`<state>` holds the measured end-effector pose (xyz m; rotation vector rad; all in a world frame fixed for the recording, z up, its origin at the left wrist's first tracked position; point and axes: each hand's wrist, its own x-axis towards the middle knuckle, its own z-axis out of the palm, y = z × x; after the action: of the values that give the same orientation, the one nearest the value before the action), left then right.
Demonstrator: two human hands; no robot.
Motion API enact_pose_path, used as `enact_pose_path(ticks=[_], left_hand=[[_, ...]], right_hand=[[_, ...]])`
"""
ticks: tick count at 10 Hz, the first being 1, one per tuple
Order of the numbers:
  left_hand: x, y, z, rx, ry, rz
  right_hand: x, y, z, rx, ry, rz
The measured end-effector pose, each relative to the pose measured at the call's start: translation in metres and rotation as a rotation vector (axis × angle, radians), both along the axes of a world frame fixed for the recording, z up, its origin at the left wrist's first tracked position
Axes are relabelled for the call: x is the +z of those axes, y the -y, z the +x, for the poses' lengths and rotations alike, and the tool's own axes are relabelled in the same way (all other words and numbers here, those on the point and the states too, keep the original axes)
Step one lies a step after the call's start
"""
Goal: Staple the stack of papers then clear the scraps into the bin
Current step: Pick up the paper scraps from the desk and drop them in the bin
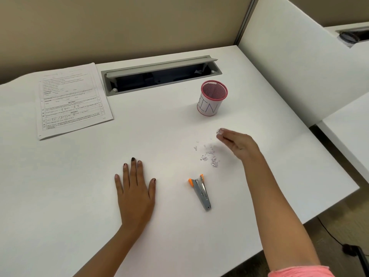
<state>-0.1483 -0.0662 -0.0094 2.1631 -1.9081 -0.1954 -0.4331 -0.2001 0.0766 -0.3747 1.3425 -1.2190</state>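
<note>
- R hand (pixel 237 143) is raised just above the tabletop (pixel 159 148), fingers bunched together and pinched on a small clump of white scraps (pixel 219 132) at the fingertips; hand is blurred, so exact grip is unclear.
- R forearm comes in from the lower right, w/ a pink sleeve (pixel 299 272) at the frame's bottom edge.
- L hand (pixel 135 190) lies flat, palm down on the tabletop, fingers spread, holding nothing; dark polish on the nails.
- Loose scraps (pixel 210 156), tiny white bits, are scattered on the tabletop just below and left of the R hand, between it and the stapler.
- Stapler (pixel 200 191), grey w/ orange tips, lies on the tabletop near the scraps, orange end pointing away from the person; it sits between the two arms, touched by neither.
- Bin (pixel 212 97), a small pink mesh cup w/ a white paper label reading "BIN", stands upright beyond the R hand, apart from it; can't tell what's inside.
- Stack of papers (pixel 72 100), printed sheets, lies flat at the far left of the tabletop, well apart from both hands; staple not discernible.
- Grey cable hatch (pixel 159 76) w/ lid open is set in the tabletop at the back, between papers and bin.
</note>
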Motion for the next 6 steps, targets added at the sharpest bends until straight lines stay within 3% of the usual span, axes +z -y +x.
enact_pose_path(ticks=[1,2,3,5,6], left_hand=[[-0.001,0.0,0.0,0.002,0.008,0.001],[0.0,0.0,-0.001,0.005,0.009,0.004],[0.001,0.0,-0.001,0.003,0.008,0.004],[0.002,0.0,-0.001,0.008,0.005,0.005],[0.002,0.0,-0.001,0.004,0.007,0.004]], right_hand=[[0.021,0.027,-0.001,-0.081,0.118,-0.075],[0.044,0.058,0.002,-0.053,0.062,-0.211],[0.063,0.086,0.009,-0.07,-0.157,-0.26],[0.063,0.126,0.021,-0.058,-1.044,-0.269],[0.06,0.131,0.022,-0.02,-1.215,-0.298]])
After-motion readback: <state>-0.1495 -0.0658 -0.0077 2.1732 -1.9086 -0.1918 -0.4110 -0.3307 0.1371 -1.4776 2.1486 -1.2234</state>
